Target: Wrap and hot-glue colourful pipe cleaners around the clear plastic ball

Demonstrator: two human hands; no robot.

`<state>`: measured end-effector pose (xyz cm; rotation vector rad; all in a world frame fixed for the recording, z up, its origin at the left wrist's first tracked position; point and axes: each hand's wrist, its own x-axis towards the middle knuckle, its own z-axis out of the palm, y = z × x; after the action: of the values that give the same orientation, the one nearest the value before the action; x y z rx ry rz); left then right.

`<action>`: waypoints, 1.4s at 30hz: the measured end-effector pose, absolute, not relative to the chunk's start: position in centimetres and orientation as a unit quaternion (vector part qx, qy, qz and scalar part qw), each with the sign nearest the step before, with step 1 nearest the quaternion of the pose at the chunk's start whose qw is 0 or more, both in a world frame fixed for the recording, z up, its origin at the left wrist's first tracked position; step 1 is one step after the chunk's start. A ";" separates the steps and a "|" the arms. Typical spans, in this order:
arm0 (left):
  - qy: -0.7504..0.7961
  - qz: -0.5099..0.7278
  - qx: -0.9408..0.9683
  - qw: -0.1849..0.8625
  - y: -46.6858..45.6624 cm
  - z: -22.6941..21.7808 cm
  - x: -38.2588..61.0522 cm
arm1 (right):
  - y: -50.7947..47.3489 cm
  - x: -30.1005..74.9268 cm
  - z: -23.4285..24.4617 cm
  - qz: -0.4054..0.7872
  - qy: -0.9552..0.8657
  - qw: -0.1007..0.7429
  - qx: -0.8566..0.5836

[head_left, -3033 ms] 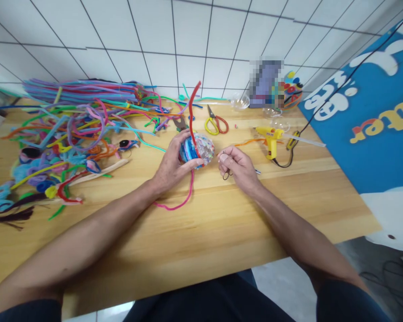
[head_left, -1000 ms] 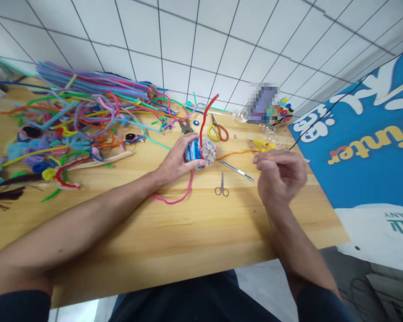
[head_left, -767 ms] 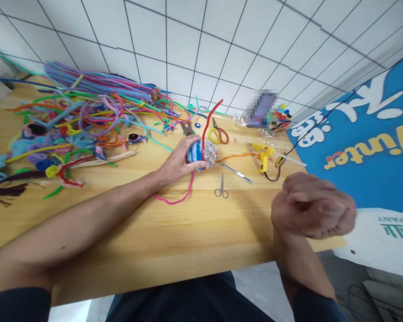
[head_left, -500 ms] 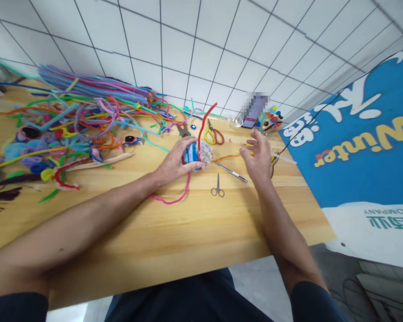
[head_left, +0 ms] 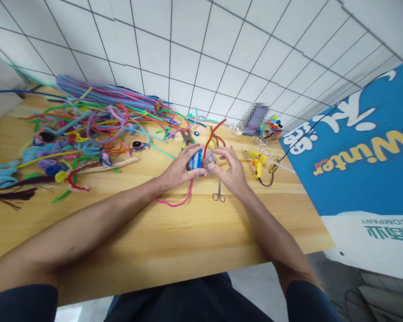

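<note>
A striped ball [head_left: 196,162] sits between both hands, the left hand [head_left: 178,171] gripping its left side, the right hand [head_left: 234,173] curved at its right, grip unclear; a red pipe cleaner [head_left: 212,136] leans up rightward.

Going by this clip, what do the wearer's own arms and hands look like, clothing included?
The left sleeve and right sleeve are short, plain and dark navy, leaving both forearms uncovered. The left hand and right hand are ungloved.

Blue-striped ball [head_left: 196,163]; red pipe cleaner [head_left: 208,140].
</note>
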<state>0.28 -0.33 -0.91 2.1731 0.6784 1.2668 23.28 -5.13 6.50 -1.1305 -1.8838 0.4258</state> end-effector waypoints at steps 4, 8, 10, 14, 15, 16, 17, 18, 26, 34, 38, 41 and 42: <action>0.251 0.461 0.796 0.301 -0.5 -0.8 0.3 | -3.7 22.0 6.0 0.191 -0.774 0.426 -0.428; 0.254 0.452 0.794 0.319 -0.6 -0.5 0.3 | -2.9 22.2 6.0 0.238 -0.753 0.449 -0.419; 0.251 0.441 0.797 0.328 -0.7 -0.4 0.4 | -2.8 22.4 6.0 0.251 -0.742 0.456 -0.423; 0.239 0.440 0.796 0.340 -0.9 -0.1 0.4 | -2.9 22.5 6.0 0.274 -0.724 0.463 -0.432; 0.237 0.440 0.796 0.341 -0.9 -0.1 0.4 | -3.0 22.5 5.9 0.282 -0.718 0.465 -0.435; 0.235 0.438 0.797 0.342 -0.9 -0.1 0.4 | -3.0 22.5 5.9 0.290 -0.711 0.467 -0.439; 0.232 0.437 0.798 0.342 -0.9 -0.1 0.4 | -3.1 22.4 5.9 0.297 -0.705 0.467 -0.442; 0.230 0.437 0.799 0.344 -1.0 -0.1 0.4 | -3.1 22.4 5.9 0.303 -0.702 0.466 -0.446; 0.226 0.460 0.770 0.381 -1.5 0.4 0.7 | -3.4 22.3 6.3 0.311 -0.703 0.443 -0.462; 0.225 0.443 0.769 0.403 -1.9 1.2 0.6 | -2.8 22.7 5.8 0.319 -0.686 0.454 -0.471; 0.226 0.433 0.773 0.406 -2.0 1.1 0.6 | -2.9 22.5 5.7 0.304 -0.691 0.454 -0.473; 0.223 0.427 0.777 0.404 -2.0 1.0 0.7 | -3.0 22.3 5.6 0.297 -0.689 0.455 -0.479; 0.225 0.427 0.778 0.403 -2.1 1.0 0.7 | -3.1 22.3 5.5 0.295 -0.689 0.456 -0.480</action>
<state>0.71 -2.07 0.96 1.9648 0.5681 1.0790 22.26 -3.09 5.55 -1.1830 -1.6991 0.7270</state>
